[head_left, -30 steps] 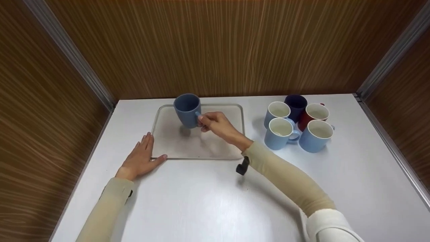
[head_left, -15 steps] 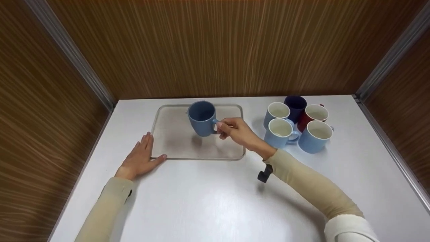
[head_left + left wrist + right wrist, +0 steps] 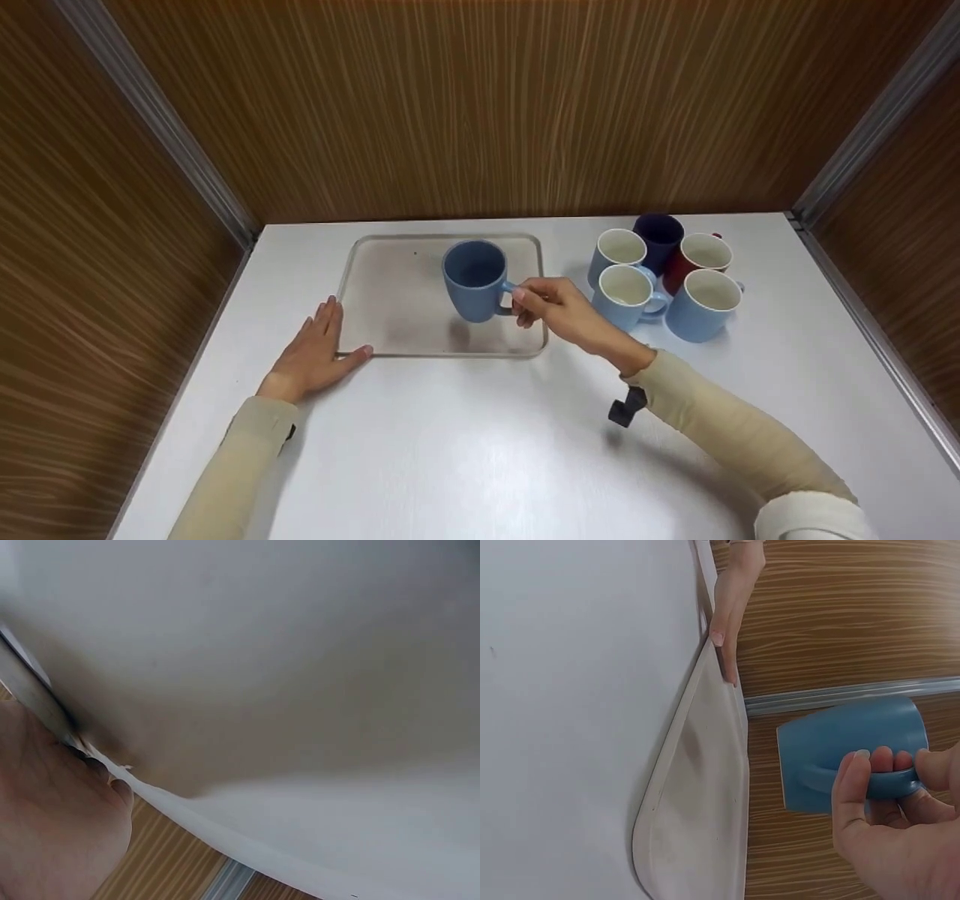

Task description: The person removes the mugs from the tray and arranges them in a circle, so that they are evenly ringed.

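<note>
My right hand (image 3: 566, 311) grips a blue mug (image 3: 475, 289) by its handle, thumb on top and fingers curled through it. The mug is upright above the right half of a pale rectangular tray (image 3: 379, 300), and its shadow falls on the tray below. In the right wrist view the same mug (image 3: 847, 739) shows side-on, with my fingers (image 3: 851, 791) around the handle. My left hand (image 3: 311, 356) rests at the tray's front left corner, fingers straight along the left edge and thumb at the front edge. The left wrist view shows that hand (image 3: 60, 810) against the tray's rim (image 3: 34, 690).
To the right of the tray stand several mugs close together: light blue ones (image 3: 616, 307), a dark navy one (image 3: 660, 259) and a red one (image 3: 679, 270). They are upright on the white table (image 3: 420, 450). Wood-grain panels (image 3: 480, 112) wall the back and sides.
My right hand has carried the blue mug rightward and toward me over the tray, from its middle left to its right half. The left hand and the other mugs have stayed put.
</note>
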Tool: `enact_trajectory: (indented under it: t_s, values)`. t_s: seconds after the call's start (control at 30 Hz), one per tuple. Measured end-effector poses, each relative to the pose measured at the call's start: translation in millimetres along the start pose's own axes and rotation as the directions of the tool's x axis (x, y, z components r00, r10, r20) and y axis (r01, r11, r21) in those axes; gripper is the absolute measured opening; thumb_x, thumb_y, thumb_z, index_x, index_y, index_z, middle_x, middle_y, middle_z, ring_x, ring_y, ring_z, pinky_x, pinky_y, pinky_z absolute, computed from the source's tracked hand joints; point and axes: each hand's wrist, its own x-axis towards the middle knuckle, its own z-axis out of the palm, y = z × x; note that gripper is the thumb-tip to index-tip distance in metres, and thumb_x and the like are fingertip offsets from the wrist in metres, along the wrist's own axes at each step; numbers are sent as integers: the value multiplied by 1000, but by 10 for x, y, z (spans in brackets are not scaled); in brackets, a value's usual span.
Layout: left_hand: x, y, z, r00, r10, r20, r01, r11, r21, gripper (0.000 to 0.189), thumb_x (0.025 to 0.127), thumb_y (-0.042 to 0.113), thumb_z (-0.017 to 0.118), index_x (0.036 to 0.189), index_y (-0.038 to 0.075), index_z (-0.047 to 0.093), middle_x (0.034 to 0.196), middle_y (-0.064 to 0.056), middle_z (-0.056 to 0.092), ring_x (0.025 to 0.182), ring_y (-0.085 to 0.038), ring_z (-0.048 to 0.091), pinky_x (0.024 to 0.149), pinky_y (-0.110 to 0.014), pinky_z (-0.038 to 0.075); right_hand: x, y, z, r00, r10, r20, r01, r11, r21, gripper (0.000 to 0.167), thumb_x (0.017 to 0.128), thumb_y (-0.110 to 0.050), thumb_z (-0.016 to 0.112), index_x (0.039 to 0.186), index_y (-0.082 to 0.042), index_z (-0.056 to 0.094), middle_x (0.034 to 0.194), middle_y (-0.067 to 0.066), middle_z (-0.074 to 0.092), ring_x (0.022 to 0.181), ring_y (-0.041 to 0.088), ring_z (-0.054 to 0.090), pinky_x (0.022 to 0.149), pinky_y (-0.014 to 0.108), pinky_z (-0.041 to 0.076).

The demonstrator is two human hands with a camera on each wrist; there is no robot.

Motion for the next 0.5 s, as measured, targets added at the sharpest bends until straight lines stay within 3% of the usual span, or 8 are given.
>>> enact_trajectory:
  t_s: [0.23,0.37,0.5]
  values:
    - [-19,-27,15,1000,-3,13,3,1000,-14,113,103,75,45,167,-10,8,178,-26,1,166,-45,3,135,-58,10,-205,-13,-92,1000,-24,17,24,1000,-13,31,113,-17,56,103,11,67,94,4,68,85,16,70,83,26,63]
    - [-16,-45,22,1000,-4,17,5,1000,-16,113,103,76,44,167,-10,6,178,-26,0,166,-45,2,135,-58,9,-318,-4,-162,999,-35,29,36,999,-34,32,113,-16,55,105,12,67,95,16,69,86,17,69,84,26,62]
    - [-7,-55,34,1000,-5,8,5,1000,-4,114,102,76,44,167,-10,6,178,-26,1,166,-45,3,135,-58,10,-437,0,-236,998,-40,39,42,998,-52,31,113,-15,55,105,12,68,96,16,70,86,17,69,83,25,62]
